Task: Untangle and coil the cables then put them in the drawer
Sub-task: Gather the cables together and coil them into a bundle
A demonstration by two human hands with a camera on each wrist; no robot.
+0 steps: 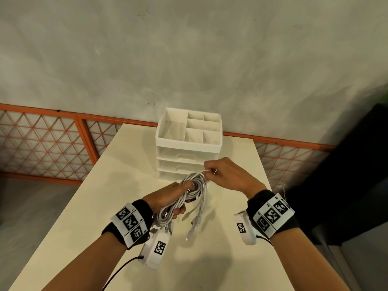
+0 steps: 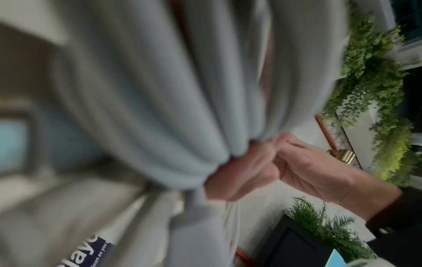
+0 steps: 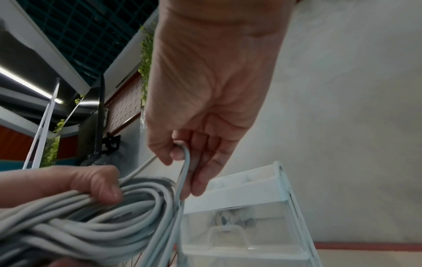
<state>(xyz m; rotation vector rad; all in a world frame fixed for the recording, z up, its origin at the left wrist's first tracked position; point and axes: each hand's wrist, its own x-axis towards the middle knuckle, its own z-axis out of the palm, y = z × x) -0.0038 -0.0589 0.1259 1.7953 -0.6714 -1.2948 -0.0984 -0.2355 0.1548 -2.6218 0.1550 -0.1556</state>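
The bundle of white, round-sheathed cables (image 1: pixel 184 198) is gathered into an elongated coil held above the cream rectangular table (image 1: pixel 105 196), just in front of the white plastic three-drawer organiser (image 1: pixel 189 143). In the head view the coil's long axis runs on a diagonal, from its lower end near the person at the left up to its rounded far end toward the drawers at the right. Several loose tails with plug ends (image 1: pixel 194 224) hang from the near end down toward the tabletop; whether the plugs touch it is hard to tell.

The left hand (image 1: pixel 168 198) reaches forward with the palm turned inward, its fingers and thumb wrapped round the middle of the coil, clamping the loops together. The right wrist view shows its thumb (image 3: pixel 100 184) pressing down on the top strands. The right hand (image 1: pixel 226 175) is raised slightly higher and farther out, back of the hand up, wrist bent toward the left. Its thumb and curled fingers pinch a single white strand (image 3: pixel 186 171) that rises out of the far end of the coil and bends over inside the grip.

All three drawers of the organiser are closed, and the compartmented tray on top is open to view. The left wrist view is mostly filled by blurred cable loops (image 2: pixel 160 90).
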